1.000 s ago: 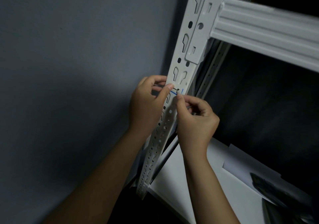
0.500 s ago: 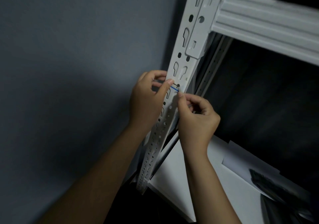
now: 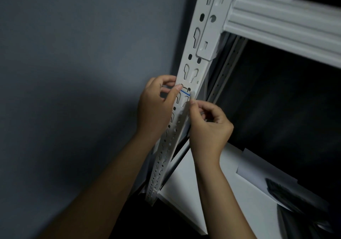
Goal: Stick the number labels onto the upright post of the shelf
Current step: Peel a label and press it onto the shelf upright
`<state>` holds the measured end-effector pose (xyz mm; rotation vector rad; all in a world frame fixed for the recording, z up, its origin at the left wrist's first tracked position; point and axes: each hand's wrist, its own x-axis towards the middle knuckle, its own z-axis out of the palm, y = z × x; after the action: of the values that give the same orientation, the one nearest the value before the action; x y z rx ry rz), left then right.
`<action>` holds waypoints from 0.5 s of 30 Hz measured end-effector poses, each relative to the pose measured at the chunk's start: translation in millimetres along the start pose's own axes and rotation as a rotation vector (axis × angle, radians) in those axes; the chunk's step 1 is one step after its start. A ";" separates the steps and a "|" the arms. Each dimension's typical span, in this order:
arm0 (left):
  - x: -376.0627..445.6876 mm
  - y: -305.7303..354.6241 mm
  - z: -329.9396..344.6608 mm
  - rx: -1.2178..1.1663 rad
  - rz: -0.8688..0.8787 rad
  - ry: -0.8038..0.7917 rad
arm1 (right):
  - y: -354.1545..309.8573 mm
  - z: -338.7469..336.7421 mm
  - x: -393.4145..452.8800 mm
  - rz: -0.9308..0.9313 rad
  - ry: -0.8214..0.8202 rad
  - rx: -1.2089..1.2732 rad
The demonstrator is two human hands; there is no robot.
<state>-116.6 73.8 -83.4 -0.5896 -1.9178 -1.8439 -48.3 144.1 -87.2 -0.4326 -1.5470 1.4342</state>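
Note:
A white perforated upright post [image 3: 195, 54] of the shelf runs from top centre down to the lower middle. A small label [image 3: 185, 92] with a blue edge and dark print lies across the post's face between my hands. My left hand [image 3: 156, 104] wraps around the post's left edge, its thumb pressing the label's left end. My right hand [image 3: 208, 126] has curled fingers, with thumb and forefinger pinching the label's right end at the post's right edge.
A white horizontal beam [image 3: 286, 25] hooks into the post at top right. A grey wall [image 3: 73, 72] fills the left. Below lies a white shelf board [image 3: 190, 187] with white sheets [image 3: 258, 174] and a dark object [image 3: 295, 196] on it.
The view has shifted slightly. My right hand's fingertips have moved to the label's right end at the post's edge; my left thumb stays on the left end.

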 end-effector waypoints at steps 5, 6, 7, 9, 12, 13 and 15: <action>-1.9 0.1 -0.9 0.003 -0.011 0.015 | -0.1 -1.7 -0.7 0.001 -0.005 -0.002; -2.0 0.4 -1.2 0.003 -0.012 0.017 | 0.3 -2.0 -0.8 0.000 -0.007 -0.004; -2.4 0.7 -1.5 0.000 -0.015 0.020 | 1.0 -2.6 -1.1 0.000 -0.007 -0.003; -2.9 1.7 -2.4 -0.003 -0.023 0.021 | 2.0 -3.8 -1.8 -0.001 -0.001 0.002; -4.5 3.6 -3.2 0.004 -0.028 0.021 | 2.1 -5.4 -2.8 -0.003 0.000 -0.006; -5.0 3.8 -3.4 0.002 -0.026 0.024 | 2.4 -6.1 -2.9 -0.001 0.000 -0.009; -6.2 4.0 -4.0 0.004 -0.025 0.029 | 3.8 -7.9 -3.8 0.005 0.006 -0.015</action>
<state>-109.2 69.8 -83.5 -0.5361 -1.9180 -1.8536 -41.3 146.6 -93.2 -0.4502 -1.5537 1.4250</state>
